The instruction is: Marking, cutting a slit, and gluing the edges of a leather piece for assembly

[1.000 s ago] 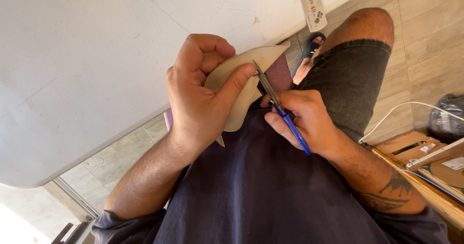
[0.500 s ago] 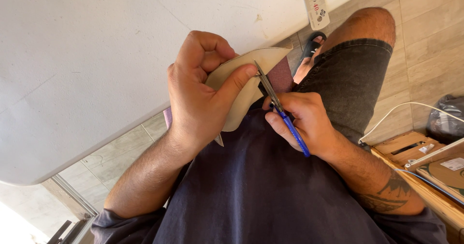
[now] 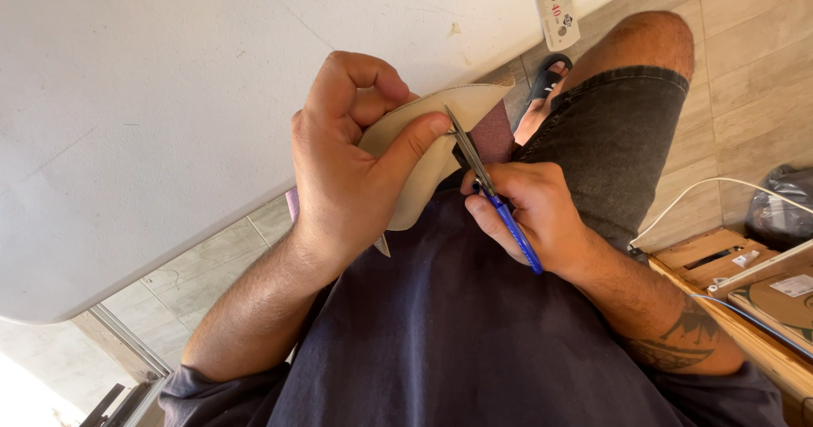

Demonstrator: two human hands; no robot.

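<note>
The left hand (image 3: 351, 169) pinches a beige leather piece (image 3: 428, 152) in a tight grip, thumb on top. The right hand (image 3: 529, 215) closes around blue-handled scissors (image 3: 487, 186), blades at the piece's edge. A maroon layer beneath is mostly hidden. Beyond lie the white tabletop (image 3: 169, 97), a ruler (image 3: 555, 8) and wood-look floor tiles (image 3: 745, 71).
</note>
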